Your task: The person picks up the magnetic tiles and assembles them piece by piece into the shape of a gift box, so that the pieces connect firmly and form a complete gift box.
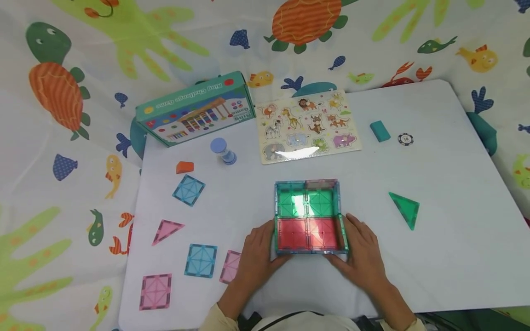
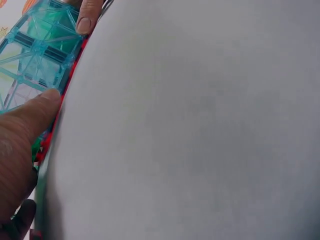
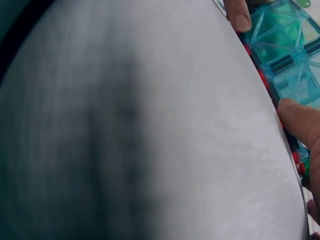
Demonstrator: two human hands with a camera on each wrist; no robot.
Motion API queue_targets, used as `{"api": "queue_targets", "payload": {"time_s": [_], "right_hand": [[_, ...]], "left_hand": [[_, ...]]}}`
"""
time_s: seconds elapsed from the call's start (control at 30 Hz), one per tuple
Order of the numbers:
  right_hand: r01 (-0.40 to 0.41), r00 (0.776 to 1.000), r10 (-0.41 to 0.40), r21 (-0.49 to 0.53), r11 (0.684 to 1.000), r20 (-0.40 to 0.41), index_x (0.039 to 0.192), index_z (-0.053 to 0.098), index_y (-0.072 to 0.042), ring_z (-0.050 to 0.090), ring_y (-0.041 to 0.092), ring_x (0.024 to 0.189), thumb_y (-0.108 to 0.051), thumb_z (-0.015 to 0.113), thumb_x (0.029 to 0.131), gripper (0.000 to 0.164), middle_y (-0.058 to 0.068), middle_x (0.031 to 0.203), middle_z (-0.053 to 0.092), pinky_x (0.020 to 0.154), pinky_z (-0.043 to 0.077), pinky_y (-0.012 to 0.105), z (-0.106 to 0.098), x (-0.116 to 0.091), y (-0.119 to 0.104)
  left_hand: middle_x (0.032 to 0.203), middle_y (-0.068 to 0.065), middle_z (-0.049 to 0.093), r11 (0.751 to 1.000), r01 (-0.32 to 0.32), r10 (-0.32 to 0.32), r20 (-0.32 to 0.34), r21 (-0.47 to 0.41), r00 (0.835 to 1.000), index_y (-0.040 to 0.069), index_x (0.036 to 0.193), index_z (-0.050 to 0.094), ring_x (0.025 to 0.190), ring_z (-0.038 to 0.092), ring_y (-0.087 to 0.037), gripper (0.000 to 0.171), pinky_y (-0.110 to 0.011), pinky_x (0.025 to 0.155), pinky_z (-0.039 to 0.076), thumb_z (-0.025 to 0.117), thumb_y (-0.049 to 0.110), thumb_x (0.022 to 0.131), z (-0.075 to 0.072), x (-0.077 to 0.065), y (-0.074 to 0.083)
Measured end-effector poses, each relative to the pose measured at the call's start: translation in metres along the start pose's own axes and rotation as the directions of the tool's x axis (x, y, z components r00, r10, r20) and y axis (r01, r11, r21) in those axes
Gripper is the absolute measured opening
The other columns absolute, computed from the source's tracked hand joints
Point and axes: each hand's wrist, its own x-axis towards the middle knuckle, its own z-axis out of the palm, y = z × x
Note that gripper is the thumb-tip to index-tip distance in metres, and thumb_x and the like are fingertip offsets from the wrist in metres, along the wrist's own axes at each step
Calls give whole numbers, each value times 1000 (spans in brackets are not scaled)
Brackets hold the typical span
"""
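Note:
An open-topped box of see-through magnetic tiles [image 1: 306, 252] stands on the white table, its floor green at the back and red at the front. Against its left side my left hand [image 1: 257, 253] holds it, thumb at the near corner. My right hand [image 1: 366, 255] grips the right side the same way, fingers along the wall. In the left wrist view, a thumb presses the blue tile wall [image 2: 37, 47] just above its red lower edge. The right wrist view has a thumb [image 3: 300, 120] on that near wall too; the other fingers are mostly hidden.
Blue square tiles [image 1: 200, 260], pink tiles [image 1: 155, 292] and an orange block [image 1: 184, 167] lie left. A green triangle tile [image 1: 406, 210] is right. Behind are a game box [image 1: 196, 110], an animal puzzle board [image 1: 308, 126], a blue hourglass-like piece [image 1: 223, 151] and a teal block [image 1: 379, 131].

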Motion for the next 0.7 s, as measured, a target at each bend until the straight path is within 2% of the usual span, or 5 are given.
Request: {"api": "queue_targets", "payload": {"time_s": [0.3, 0.43, 0.57, 0.7], "right_hand": [[-1, 1000, 1, 20, 1000, -3, 149, 28, -13, 32, 28, 134, -53, 77, 64, 106, 12, 145, 41, 112, 15, 39, 2, 0, 0], [-31, 999, 31, 21, 999, 22, 150, 26, -14, 31, 28, 136, -54, 76, 65, 106, 10, 147, 39, 112, 15, 38, 1, 0, -2], [-32, 999, 32, 16, 999, 25, 149, 27, -14, 31, 28, 135, -51, 79, 62, 108, 10, 146, 40, 111, 16, 40, 0, 1, -1], [-15, 1000, 15, 21, 1000, -1, 148, 29, -13, 33, 29, 134, -48, 81, 59, 109, 11, 144, 42, 110, 18, 41, -1, 2, 0]], "left_hand": [[139, 4, 45, 998, 32, -36, 77, 49, 996, 21, 148, 27, 122, 42, -12, 98, -36, 94, 43, 74, 57, 71, -14, -8, 0], [142, 5, 42, 994, 60, -70, 120, 90, 990, 23, 148, 28, 126, 38, -14, 101, -39, 95, 39, 75, 61, 67, -29, -19, -11], [148, 8, 34, 989, 81, -104, 200, 120, 974, 26, 148, 30, 133, 28, -17, 107, -42, 97, 28, 77, 64, 59, -52, -36, -28], [152, 15, 27, 984, 106, -144, 284, 142, 948, 34, 147, 30, 136, 22, -17, 111, -46, 97, 22, 80, 65, 53, -73, -51, -43]]}}
